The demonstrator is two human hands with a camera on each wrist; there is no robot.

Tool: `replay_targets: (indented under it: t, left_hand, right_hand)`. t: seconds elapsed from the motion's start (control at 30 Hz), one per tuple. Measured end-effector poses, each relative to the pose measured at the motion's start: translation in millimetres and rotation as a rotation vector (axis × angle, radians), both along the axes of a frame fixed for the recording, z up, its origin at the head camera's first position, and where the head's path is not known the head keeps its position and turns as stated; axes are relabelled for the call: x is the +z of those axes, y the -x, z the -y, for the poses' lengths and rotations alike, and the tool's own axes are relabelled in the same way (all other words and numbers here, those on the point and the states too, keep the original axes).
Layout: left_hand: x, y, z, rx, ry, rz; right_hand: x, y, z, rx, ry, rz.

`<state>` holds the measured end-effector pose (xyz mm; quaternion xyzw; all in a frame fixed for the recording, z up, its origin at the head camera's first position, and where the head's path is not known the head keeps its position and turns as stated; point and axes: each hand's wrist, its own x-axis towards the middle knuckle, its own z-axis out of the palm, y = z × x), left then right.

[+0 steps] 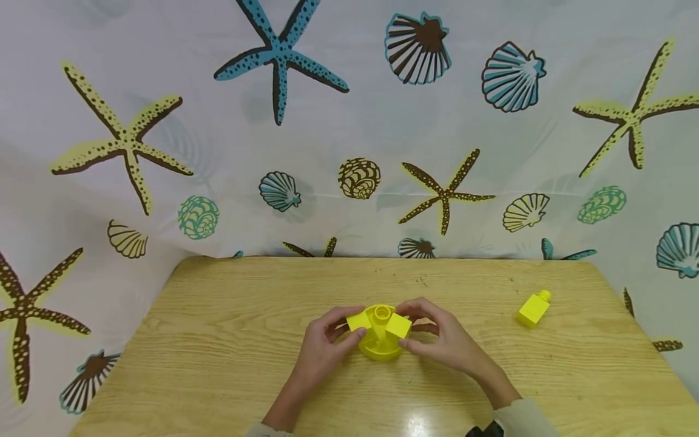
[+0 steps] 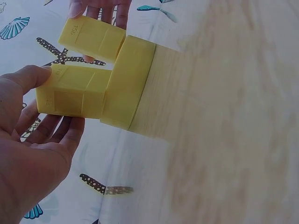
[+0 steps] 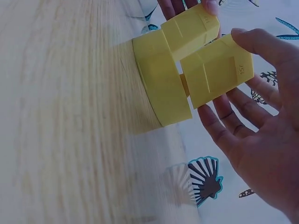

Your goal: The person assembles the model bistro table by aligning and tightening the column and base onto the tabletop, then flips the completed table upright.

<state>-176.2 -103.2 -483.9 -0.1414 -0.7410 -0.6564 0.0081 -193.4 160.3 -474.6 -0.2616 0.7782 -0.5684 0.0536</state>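
Observation:
On the table stands a round yellow base (image 1: 380, 353) with a raised ring-shaped socket showing at its back. My left hand (image 1: 323, 346) grips a yellow block (image 1: 357, 321) at the base's left side, thumb in front and fingers behind. At the right side, another yellow block (image 1: 399, 326) is between the thumb and fingers of my right hand (image 1: 449, 341). The left wrist view shows the left block (image 2: 72, 91) meeting the base (image 2: 128, 81). In the right wrist view the right block (image 3: 217, 70) tilts, with a narrow gap and a short neck between it and the base.
A third yellow block (image 1: 532, 311) with a round knob lies on its side at the table's right. The wooden table (image 1: 235, 340) ends at a white cloth (image 1: 327, 139) printed with starfish and shells, which hangs behind and along both sides.

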Motion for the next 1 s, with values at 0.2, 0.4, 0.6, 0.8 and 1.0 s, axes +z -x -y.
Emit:
replay_targets:
  t: [0.2,0.4,0.6,0.8,1.0]
  left_hand:
    - [-1.9,0.2,0.5,0.009,0.007,-0.007]
    - [-3.8,1.3,0.5,0.007,0.000,-0.018]
    - [-1.9,0.3,0.6,0.007,-0.004,-0.012]
    - [-0.6,-0.4,0.2,0.011,0.000,-0.009]
    - [-1.3,-0.3,0.2,0.015,0.004,-0.009]
  right_hand:
    - [1.7,1.5,3.6,0.019,-0.036,-0.031]
    - [0.6,4.1,3.5,0.053,0.012,0.042]
    - [-1.6,4.3,-0.6,0.089,0.052,0.081]
    - [-1.7,2.4,0.9,0.030,0.045,0.038]
    - [-3.1,3.9,6.2,-0.038,0.040,0.008]
